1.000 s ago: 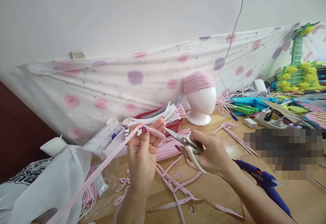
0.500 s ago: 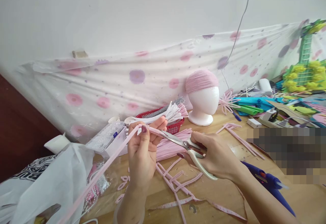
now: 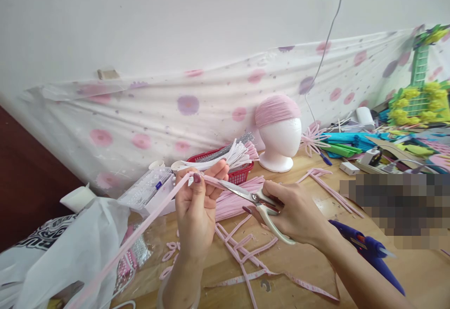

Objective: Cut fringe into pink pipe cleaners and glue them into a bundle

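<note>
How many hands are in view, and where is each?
2: the left hand, near the centre, pinching a pink strip; the right hand, to its right, holding scissors.

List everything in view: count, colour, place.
Scissors: one, white-handled, centre
Held strip: one, pink, left
Loose strips: several, pink, table front
Strip bundle: one, pink, centre
Loops: several, pink, lower left
Basket: one, red, behind bundle
Stems: many, mixed, in basket
Foam head: one, white-pink, beside basket
Bead box: one, transparent, beside basket
Measuring tape: one, pale, front
Glue gun: one, blue, lower right
Sheet: one, white floral, on wall
Guitar shape: one, green-yellow, right
Bag: one, white, left
Clutter: many, mixed, right rear
Table: one, brown, beneath
Left hand: one, bare, on strip
Right hand: one, bare, on scissors
</note>
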Available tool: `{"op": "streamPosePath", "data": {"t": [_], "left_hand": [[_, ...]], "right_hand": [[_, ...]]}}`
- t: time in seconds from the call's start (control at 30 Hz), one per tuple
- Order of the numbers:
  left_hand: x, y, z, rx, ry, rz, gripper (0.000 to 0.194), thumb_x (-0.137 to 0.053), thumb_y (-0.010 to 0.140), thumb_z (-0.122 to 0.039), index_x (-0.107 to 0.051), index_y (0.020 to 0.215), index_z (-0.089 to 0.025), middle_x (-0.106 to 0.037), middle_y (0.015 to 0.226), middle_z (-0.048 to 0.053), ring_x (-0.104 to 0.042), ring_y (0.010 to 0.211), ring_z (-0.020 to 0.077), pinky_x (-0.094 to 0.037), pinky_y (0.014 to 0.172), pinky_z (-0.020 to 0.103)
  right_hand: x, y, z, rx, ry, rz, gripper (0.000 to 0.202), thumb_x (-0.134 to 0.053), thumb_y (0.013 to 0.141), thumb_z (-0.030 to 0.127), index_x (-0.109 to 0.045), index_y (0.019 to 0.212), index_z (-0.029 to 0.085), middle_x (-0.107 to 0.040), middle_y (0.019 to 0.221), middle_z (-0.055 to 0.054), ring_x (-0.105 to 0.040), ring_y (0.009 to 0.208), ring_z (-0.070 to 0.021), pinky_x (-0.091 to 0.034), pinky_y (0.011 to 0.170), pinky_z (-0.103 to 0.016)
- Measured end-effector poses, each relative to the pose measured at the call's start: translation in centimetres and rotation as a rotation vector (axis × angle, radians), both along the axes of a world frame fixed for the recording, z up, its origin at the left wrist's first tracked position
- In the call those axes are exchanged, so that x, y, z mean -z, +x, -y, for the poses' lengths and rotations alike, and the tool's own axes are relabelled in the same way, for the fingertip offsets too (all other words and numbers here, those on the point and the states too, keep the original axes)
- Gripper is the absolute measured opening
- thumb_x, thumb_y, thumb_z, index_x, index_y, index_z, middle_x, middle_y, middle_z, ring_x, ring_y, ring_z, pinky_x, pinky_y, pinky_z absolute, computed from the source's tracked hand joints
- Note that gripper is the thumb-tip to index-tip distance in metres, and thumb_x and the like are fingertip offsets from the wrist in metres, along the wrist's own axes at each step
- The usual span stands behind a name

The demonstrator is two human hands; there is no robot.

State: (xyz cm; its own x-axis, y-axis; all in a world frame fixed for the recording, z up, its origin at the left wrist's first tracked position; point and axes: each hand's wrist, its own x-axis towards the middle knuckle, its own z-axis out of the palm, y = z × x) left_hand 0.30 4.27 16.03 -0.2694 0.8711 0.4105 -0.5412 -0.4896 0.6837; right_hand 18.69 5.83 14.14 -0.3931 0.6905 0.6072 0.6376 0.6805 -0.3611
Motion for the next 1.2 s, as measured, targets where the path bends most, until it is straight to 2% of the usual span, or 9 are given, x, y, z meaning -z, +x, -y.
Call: {"op": "streamPosePath", "data": {"t": [0.2, 0.4, 0.6, 0.73, 0.8, 0.9, 0.97, 1.2], "left_hand": [[0.0, 0.0, 0.0, -0.031, -0.009, 0.012, 0.017, -0.071, 0.084, -0.034, -0.058, 0.087, -0.024, -0.079, 0.099, 0.004, -0.074, 0.095, 0.0179, -0.059, 0.082, 0.025], [-0.3, -0.1, -0.2, -0.04, -0.027, 0.059, 0.019, -0.073, 0.082, -0.033, -0.058, 0.087, -0.022, -0.079, 0.097, 0.007, -0.075, 0.092, 0.0204, -0.059, 0.082, 0.029], [0.1, -0.4, -0.9, -0.099, -0.099, 0.073, 0.015, -0.07, 0.083, -0.027, -0.058, 0.089, -0.02, -0.079, 0.096, 0.01, -0.074, 0.097, 0.0239, -0.057, 0.084, 0.035], [0.3, -0.8, -1.4, -0.133, -0.125, 0.101, 0.016, -0.072, 0.08, -0.026, -0.058, 0.085, -0.019, -0.077, 0.1, 0.007, -0.072, 0.099, 0.023, -0.054, 0.086, 0.036], [0.3, -1.1, -1.7, -0.146, -0.133, 0.113, 0.018, -0.074, 0.078, -0.027, -0.058, 0.08, -0.019, -0.076, 0.1, 0.006, -0.07, 0.101, 0.0224, -0.052, 0.088, 0.036], [0.3, -1.7, -2.0, -0.157, -0.147, 0.115, 0.02, -0.077, 0.074, -0.029, -0.06, 0.079, -0.019, -0.075, 0.1, 0.005, -0.067, 0.104, 0.0217, -0.05, 0.09, 0.036], [0.3, -1.9, -2.1, -0.157, -0.148, 0.098, 0.021, -0.078, 0.071, -0.03, -0.063, 0.08, -0.019, -0.074, 0.097, 0.005, -0.067, 0.102, 0.0207, -0.05, 0.089, 0.036], [0.6, -2.1, -2.2, -0.148, -0.098, -0.107, 0.023, -0.08, 0.067, -0.035, -0.066, 0.075, -0.018, -0.07, 0.077, 0.001, -0.068, 0.08, 0.0151, -0.053, 0.079, 0.03]], "right_hand": [[0.3, -0.1, -0.2, 0.01, 0.015, -0.026, 0.039, -0.065, 0.076, 0.028, -0.028, 0.063, 0.023, -0.029, 0.051, 0.009, -0.022, 0.049, -0.0084, -0.02, 0.046, -0.021], [0.8, 0.4, -0.5, 0.006, -0.045, -0.164, 0.044, -0.069, 0.074, 0.03, -0.027, 0.062, 0.023, -0.027, 0.055, 0.009, -0.023, 0.051, -0.0085, -0.022, 0.047, -0.021], [0.2, 0.6, -1.0, 0.101, -0.045, -0.127, 0.028, -0.067, 0.076, 0.03, -0.04, 0.077, 0.023, -0.052, 0.072, 0.002, -0.047, 0.063, -0.0139, -0.037, 0.057, -0.023], [0.6, 0.6, -1.7, 0.208, 0.01, -0.273, 0.016, -0.059, 0.082, 0.029, -0.044, 0.081, 0.023, -0.054, 0.074, 0.0, -0.05, 0.065, -0.016, -0.038, 0.059, -0.025], [1.0, 0.9, -1.8, 0.244, 0.018, -0.166, 0.014, -0.058, 0.08, 0.026, -0.045, 0.078, 0.023, -0.054, 0.07, 0.001, -0.05, 0.063, -0.0165, -0.037, 0.059, -0.026], [1.8, 1.5, -1.3, 0.241, -0.08, 0.119, 0.009, -0.056, 0.074, 0.015, -0.049, 0.076, 0.022, -0.059, 0.074, -0.002, -0.055, 0.069, -0.0192, -0.038, 0.062, -0.027], [2.8, 2.1, -0.7, 0.254, -0.115, 0.161, 0.013, -0.051, 0.072, 0.011, -0.053, 0.08, 0.021, -0.063, 0.081, -0.006, -0.059, 0.074, -0.0209, -0.04, 0.065, -0.028], [6.4, 4.6, 3.0, 0.289, -0.26, 0.36, 0.023, -0.05, 0.065, 0.002, -0.055, 0.079, 0.02, -0.067, 0.081, -0.007, -0.063, 0.074, -0.0234, -0.04, 0.065, -0.029]]}}
